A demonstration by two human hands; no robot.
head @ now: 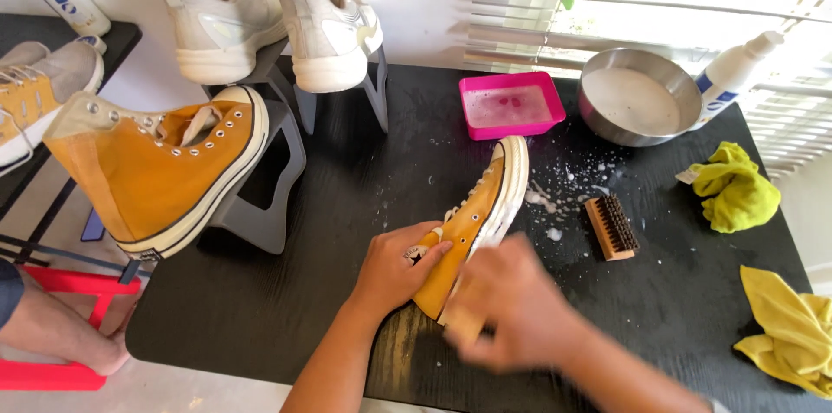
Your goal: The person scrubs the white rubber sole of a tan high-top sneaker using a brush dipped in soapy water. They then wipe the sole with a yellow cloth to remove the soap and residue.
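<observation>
On a black wooden bench (286, 309), a mustard canvas high-top sneaker (475, 215) lies on its side, toe pointing away. The left hand (394, 267) presses flat on its ankle; the blurred right hand (511, 313) is at its sole, its fingers' grip unclear.

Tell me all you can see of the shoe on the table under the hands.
The shoe is a mustard-yellow canvas high-top with a white rubber sole and toe cap, lying on its side on the black table, toe pointing away. The left hand presses its ankle; the blurred right hand holds something against the sole edge. Foam flecks lie nearby.
</observation>
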